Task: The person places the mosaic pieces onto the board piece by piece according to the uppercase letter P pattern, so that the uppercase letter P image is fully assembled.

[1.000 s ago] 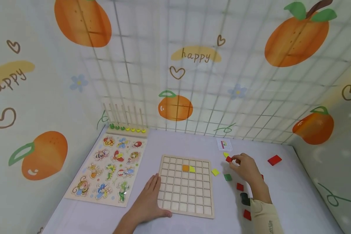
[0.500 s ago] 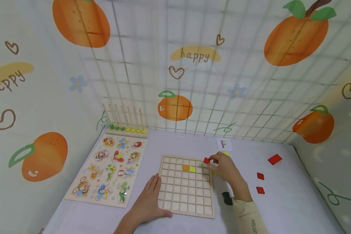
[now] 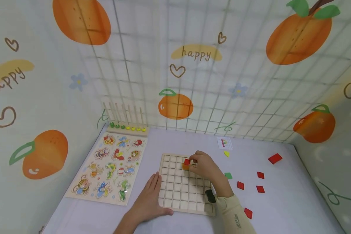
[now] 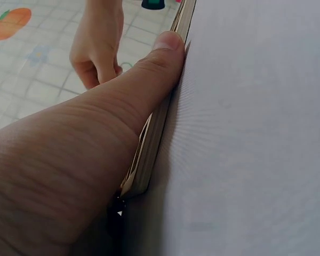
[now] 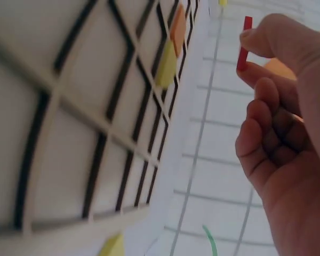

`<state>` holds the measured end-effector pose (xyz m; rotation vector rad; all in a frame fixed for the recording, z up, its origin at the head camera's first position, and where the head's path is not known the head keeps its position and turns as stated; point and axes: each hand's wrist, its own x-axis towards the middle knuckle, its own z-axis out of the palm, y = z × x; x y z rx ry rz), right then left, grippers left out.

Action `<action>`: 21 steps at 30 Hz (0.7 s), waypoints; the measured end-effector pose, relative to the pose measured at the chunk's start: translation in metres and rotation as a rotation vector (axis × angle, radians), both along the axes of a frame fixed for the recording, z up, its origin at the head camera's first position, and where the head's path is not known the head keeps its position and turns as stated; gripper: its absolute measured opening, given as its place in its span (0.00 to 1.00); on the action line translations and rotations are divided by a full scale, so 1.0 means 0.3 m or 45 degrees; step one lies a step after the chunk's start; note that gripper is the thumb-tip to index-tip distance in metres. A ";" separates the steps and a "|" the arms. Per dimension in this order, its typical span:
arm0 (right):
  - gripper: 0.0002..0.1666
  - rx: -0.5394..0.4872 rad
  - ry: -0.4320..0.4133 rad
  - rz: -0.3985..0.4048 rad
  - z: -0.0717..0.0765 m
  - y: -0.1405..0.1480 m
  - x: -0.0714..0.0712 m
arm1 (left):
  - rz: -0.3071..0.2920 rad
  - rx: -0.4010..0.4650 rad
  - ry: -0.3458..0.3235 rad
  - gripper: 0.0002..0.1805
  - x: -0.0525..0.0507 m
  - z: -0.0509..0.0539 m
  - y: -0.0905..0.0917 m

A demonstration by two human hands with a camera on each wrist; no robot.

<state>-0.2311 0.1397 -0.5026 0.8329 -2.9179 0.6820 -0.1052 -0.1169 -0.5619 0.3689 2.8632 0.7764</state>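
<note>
Right hand (image 3: 205,165) pinching a red tile (image 3: 187,162) over the grid board (image 3: 176,187); left hand (image 3: 150,198) braced at the board's edge.
Right forearm angles in from the near right, pale sleeve (image 3: 234,213) short of the wrist, crossing the board's right side. Tile caught between thumb and index finger, seen edge-on from the right wrist, apart from the board; other fingers curl toward the palm. From the head view it overlaps the orange tile (image 3: 185,167); yellow tile (image 5: 167,65) beside that one. Left hand spread: fingers straight along the left side, thumb stretched out against the near edge.
</note>
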 end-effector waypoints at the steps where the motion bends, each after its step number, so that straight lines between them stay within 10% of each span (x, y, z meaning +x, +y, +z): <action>1: 0.10 0.001 0.000 0.009 0.000 -0.012 -0.002 | 0.002 -0.003 0.007 0.83 -0.001 0.000 0.000; 21: 0.13 0.139 -0.076 0.106 -0.063 -0.104 -0.049 | -0.006 0.004 0.005 0.82 -0.005 0.009 0.001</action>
